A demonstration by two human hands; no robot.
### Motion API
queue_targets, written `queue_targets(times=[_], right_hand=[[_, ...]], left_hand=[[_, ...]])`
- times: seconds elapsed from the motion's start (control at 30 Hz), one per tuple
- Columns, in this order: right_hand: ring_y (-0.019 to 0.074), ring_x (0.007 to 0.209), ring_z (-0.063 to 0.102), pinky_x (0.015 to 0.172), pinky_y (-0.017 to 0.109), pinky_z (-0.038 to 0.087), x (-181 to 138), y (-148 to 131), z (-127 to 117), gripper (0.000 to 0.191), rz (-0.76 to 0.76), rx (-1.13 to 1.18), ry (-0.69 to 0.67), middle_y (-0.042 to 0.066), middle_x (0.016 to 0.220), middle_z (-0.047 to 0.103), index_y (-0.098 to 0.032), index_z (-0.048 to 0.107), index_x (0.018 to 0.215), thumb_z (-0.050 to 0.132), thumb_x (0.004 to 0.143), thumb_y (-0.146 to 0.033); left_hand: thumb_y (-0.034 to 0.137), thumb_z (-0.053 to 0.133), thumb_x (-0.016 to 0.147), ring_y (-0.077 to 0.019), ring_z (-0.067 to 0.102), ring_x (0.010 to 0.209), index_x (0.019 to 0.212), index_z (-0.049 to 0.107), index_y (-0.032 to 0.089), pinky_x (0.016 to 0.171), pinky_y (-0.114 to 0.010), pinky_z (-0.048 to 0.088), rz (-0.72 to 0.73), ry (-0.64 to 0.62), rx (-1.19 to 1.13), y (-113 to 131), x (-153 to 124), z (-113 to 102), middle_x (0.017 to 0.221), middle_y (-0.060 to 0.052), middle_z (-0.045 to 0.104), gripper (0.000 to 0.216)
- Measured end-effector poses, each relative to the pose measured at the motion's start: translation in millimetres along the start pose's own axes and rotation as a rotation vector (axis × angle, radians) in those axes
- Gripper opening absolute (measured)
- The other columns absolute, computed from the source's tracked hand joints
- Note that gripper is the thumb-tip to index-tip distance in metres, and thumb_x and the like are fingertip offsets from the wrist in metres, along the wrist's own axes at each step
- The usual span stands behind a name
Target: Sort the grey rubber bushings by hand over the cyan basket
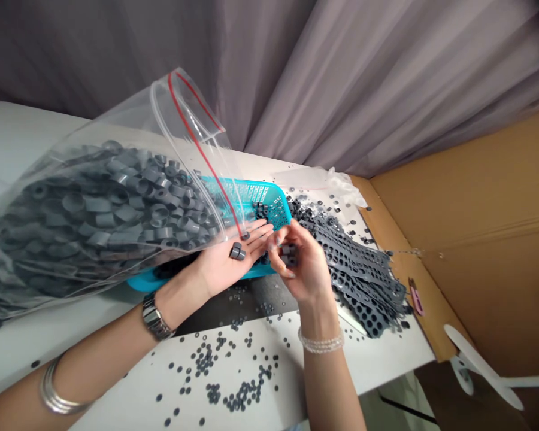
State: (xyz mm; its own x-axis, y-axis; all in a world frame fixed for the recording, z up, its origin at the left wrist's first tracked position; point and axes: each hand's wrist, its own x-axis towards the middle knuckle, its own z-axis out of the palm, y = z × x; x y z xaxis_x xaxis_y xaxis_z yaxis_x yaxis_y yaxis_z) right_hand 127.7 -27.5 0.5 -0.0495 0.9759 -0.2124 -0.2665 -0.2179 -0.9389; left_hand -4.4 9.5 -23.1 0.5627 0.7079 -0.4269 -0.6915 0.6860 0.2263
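My left hand (232,258) lies palm up with fingers stretched out, two small grey rubber rings (237,252) resting on the palm. It sits beside the mouth of a large clear zip bag (117,197) packed with grey rings. My right hand (296,263) is curled round several grey rings (288,254), its fingertips touching the left hand's fingers. Both hands hover over the front edge of a turquoise mesh basket (269,197).
A pile of grey perforated rubber sheets (359,269) lies right of my hands. Small grey punched discs (233,383) are scattered over the white table (22,341). A cardboard wall (476,227) stands at the right, and a grey curtain hangs behind.
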Motion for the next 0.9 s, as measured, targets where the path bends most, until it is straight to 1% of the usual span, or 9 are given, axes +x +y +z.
queue_targets(times=[0.1,0.17,0.3,0.43,0.5,0.57,0.67,0.77,0.9], right_hand=[[0.0072,0.044,0.032,0.041,0.022,0.022,-1,5,6,0.024,-0.152,-0.319,0.104,-0.002,0.063,0.049,-0.019,0.059,0.081,0.046,0.087,-0.038],[0.0090,0.051,0.037,0.049,0.023,0.030,-3,7,11,0.020,-0.271,-0.573,0.132,-0.001,0.065,0.050,-0.019,0.063,0.094,0.050,0.086,-0.032],[0.0093,0.049,0.034,0.053,0.023,0.030,-4,9,16,0.022,-0.334,-0.912,0.086,-0.007,0.053,0.035,-0.021,0.064,0.102,0.054,0.084,-0.026],[0.0091,0.049,0.034,0.052,0.024,0.027,-1,13,15,0.019,-0.327,-0.983,0.125,-0.007,0.053,0.035,-0.020,0.065,0.098,0.055,0.083,-0.024],[0.0088,0.049,0.032,0.051,0.024,0.027,0,13,13,0.015,-0.318,-0.922,0.163,-0.006,0.053,0.034,-0.019,0.067,0.091,0.056,0.083,-0.025],[0.0080,0.048,0.028,0.048,0.023,0.024,0,11,11,0.016,-0.270,-0.736,0.160,-0.007,0.052,0.033,-0.017,0.067,0.089,0.059,0.082,-0.028],[0.0067,0.043,0.015,0.040,0.021,0.016,0,4,5,0.018,-0.095,-0.239,0.038,-0.009,0.050,0.022,-0.018,0.062,0.092,0.058,0.082,-0.033],[0.0065,0.042,0.005,0.036,0.019,0.009,0,-1,-3,0.015,0.061,0.213,-0.088,-0.011,0.050,0.013,-0.019,0.054,0.076,0.058,0.081,-0.033],[0.0076,0.043,0.002,0.033,0.018,0.008,3,-2,-10,0.018,0.146,0.418,-0.129,-0.011,0.048,0.013,-0.020,0.047,0.071,0.056,0.081,-0.031]], left_hand=[[0.012,0.034,0.091,-0.0172,0.065,0.083,0.109,0.057,0.005,0.083,-0.030,0.052,0.008,-0.035,-0.054,0,2,-1,0.079,-0.010,0.066,0.030],[0.011,0.034,0.091,-0.0130,0.064,0.070,0.101,0.060,0.007,0.075,-0.025,0.054,-0.007,-0.056,-0.087,1,3,-1,0.068,-0.006,0.062,0.028],[0.012,0.035,0.090,-0.0099,0.061,0.065,0.108,0.059,0.009,0.061,-0.017,0.051,-0.065,-0.040,-0.064,3,2,0,0.076,-0.007,0.064,0.031],[0.014,0.034,0.091,-0.0113,0.062,0.071,0.114,0.058,0.009,0.066,-0.019,0.051,-0.060,-0.018,-0.022,4,1,2,0.084,-0.009,0.066,0.034],[0.015,0.033,0.091,-0.0125,0.062,0.075,0.114,0.058,0.007,0.070,-0.020,0.051,-0.052,-0.030,-0.011,3,1,1,0.083,-0.010,0.066,0.035],[0.016,0.033,0.092,-0.0141,0.063,0.077,0.114,0.057,0.005,0.074,-0.023,0.051,-0.049,-0.038,-0.020,3,1,0,0.079,-0.010,0.066,0.035],[0.020,0.033,0.092,-0.0176,0.064,0.081,0.117,0.054,0.002,0.083,-0.030,0.051,-0.055,-0.030,-0.052,2,1,-2,0.081,-0.012,0.068,0.037],[0.024,0.032,0.093,-0.0210,0.064,0.095,0.124,0.047,-0.001,0.089,-0.031,0.048,-0.064,-0.038,-0.066,3,-1,-3,0.094,-0.017,0.068,0.043],[0.023,0.031,0.092,-0.0216,0.060,0.106,0.132,0.040,-0.001,0.093,-0.030,0.047,-0.061,-0.042,-0.067,4,-3,-1,0.105,-0.018,0.067,0.047]])
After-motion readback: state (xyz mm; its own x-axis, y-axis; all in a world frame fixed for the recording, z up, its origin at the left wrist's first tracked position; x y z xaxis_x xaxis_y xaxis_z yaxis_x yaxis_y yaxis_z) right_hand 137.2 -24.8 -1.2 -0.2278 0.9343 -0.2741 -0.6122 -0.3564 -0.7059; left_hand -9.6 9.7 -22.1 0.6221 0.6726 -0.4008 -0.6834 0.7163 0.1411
